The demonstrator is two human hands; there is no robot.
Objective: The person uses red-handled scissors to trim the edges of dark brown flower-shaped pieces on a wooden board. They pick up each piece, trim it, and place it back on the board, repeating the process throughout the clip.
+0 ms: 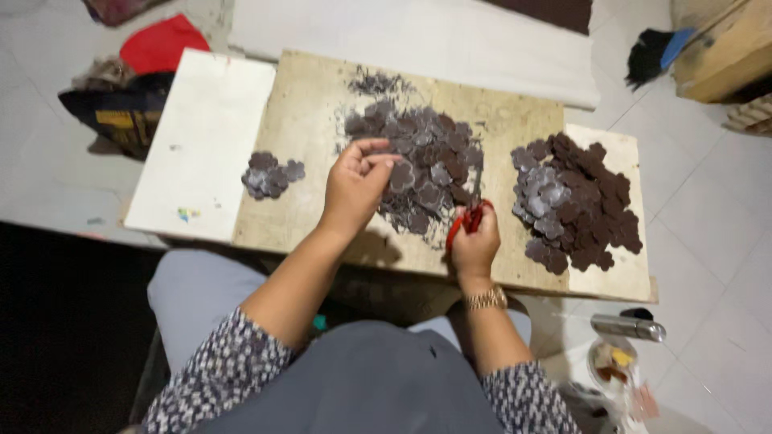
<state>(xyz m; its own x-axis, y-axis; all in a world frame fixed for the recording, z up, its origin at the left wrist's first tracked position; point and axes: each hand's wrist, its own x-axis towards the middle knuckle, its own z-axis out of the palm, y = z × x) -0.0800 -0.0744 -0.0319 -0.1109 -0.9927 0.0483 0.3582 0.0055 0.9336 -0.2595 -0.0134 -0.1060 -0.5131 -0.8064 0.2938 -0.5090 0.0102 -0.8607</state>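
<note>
scissor blades: blurred against the dark flower-shaped pieces, open or closed not to be told
right hand: red handles mostly covered by the fingers
broom: handle cut off by the top edge
tabletop: near edge partly hidden by the arms

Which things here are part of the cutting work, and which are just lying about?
In use: left hand holding a flower cutout; right hand with red scissors; three cutout piles; board.
Lying about: brush; red cloth; metal flask.
</note>
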